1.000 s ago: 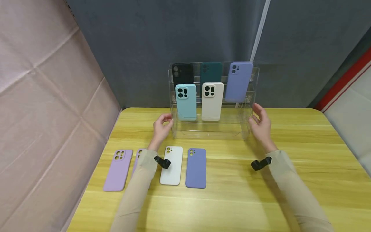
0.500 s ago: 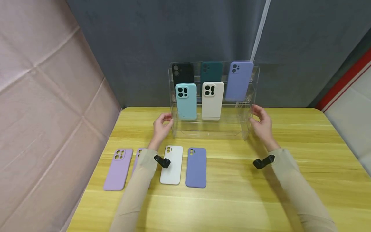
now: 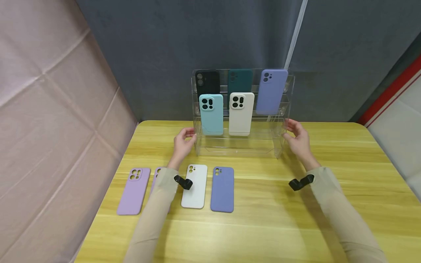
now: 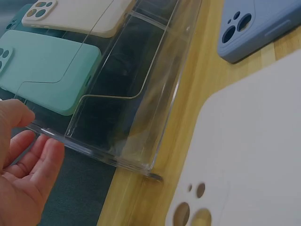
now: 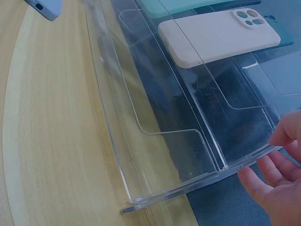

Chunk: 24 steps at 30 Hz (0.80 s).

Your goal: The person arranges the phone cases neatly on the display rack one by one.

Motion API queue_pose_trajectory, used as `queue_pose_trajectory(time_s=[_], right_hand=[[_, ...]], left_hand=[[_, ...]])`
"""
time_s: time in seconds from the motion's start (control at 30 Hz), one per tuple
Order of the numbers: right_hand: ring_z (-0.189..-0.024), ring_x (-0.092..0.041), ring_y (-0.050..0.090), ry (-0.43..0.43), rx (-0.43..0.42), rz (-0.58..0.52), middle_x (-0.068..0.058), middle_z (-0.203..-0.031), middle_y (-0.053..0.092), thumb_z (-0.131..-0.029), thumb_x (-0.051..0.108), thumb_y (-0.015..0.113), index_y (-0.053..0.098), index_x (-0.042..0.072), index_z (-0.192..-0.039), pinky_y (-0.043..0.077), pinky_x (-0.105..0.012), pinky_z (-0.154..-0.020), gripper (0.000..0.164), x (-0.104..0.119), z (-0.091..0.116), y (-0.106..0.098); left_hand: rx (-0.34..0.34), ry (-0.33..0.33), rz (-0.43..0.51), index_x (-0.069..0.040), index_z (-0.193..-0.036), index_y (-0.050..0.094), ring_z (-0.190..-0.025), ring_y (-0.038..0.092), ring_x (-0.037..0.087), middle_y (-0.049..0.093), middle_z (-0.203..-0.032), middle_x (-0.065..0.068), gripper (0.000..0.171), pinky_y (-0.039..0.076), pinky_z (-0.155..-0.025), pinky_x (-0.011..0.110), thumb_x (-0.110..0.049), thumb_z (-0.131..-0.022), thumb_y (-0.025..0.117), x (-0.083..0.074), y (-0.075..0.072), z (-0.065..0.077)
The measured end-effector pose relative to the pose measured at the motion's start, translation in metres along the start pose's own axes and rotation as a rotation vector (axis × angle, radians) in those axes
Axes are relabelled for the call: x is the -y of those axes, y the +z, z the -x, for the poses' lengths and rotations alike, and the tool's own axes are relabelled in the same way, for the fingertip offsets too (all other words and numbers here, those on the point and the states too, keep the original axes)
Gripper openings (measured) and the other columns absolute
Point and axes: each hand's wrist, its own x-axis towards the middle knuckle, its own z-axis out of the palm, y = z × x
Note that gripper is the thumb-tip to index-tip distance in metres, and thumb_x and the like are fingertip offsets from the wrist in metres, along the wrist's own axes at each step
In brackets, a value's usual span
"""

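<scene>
A clear acrylic tiered display stand (image 3: 236, 150) stands at the back of the table. At its left side my left hand (image 3: 182, 144) pinches the side panel, thumb on one face and fingers on the other. My right hand (image 3: 297, 140) grips the opposite panel the same way. On the stand's upper tier are a black phone case (image 3: 207, 82), a dark green phone case (image 3: 239, 81) and a lavender phone case (image 3: 271, 93). Below them stand a light blue phone case (image 3: 211, 118) and a cream phone case (image 3: 241, 118). The lowest tier holds no case.
In front of the stand lie a pinkish-purple phone case (image 3: 133, 195), another purple case (image 3: 158, 171) mostly under my left sleeve, a white phone case (image 3: 197, 195) and a blue-violet phone case (image 3: 222, 191). A grey curtain (image 3: 158, 62) hangs behind the wooden table (image 3: 263, 226).
My right hand has shifted slightly outward, and its fingers have settled against the stand's right side. The left hand, the stand and the cases look unmoved.
</scene>
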Motion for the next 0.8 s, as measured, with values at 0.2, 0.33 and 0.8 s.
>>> queue_pose_trajectory(time_s=[0.2,0.33,0.8], right_hand=[[-0.096,-0.008,0.052,-0.015,-0.004,-0.032,0.009,-0.107,0.052,-0.080,-0.022,0.047,0.043,-0.021,-0.123,0.040,-0.014,-0.085,0.043,-0.003,0.000,0.000],[-0.095,-0.007,0.053,-0.021,-0.005,-0.049,0.001,-0.110,0.053,-0.080,-0.022,0.047,0.043,-0.021,-0.122,0.040,-0.014,-0.085,0.042,-0.002,0.001,0.000],[-0.097,-0.002,0.053,-0.040,-0.018,0.004,-0.020,-0.118,0.053,-0.081,-0.020,0.049,0.045,-0.015,-0.124,0.041,-0.017,-0.089,0.043,-0.033,-0.008,-0.002]], left_hand=[[0.021,0.010,-0.044,0.008,-0.111,0.059,-0.096,0.058,0.032,0.061,-0.109,0.023,0.026,0.048,-0.087,0.041,-0.001,-0.087,0.062,0.002,-0.007,0.007],[0.026,-0.001,-0.064,0.007,-0.112,0.060,-0.098,0.059,0.033,0.060,-0.111,0.026,0.027,0.051,-0.084,0.041,-0.001,-0.087,0.061,-0.003,-0.020,0.014],[-0.005,-0.003,-0.213,0.009,-0.112,0.057,-0.099,0.058,0.033,0.058,-0.110,0.028,0.027,0.051,-0.083,0.025,0.002,-0.086,0.059,0.003,-0.084,0.044]])
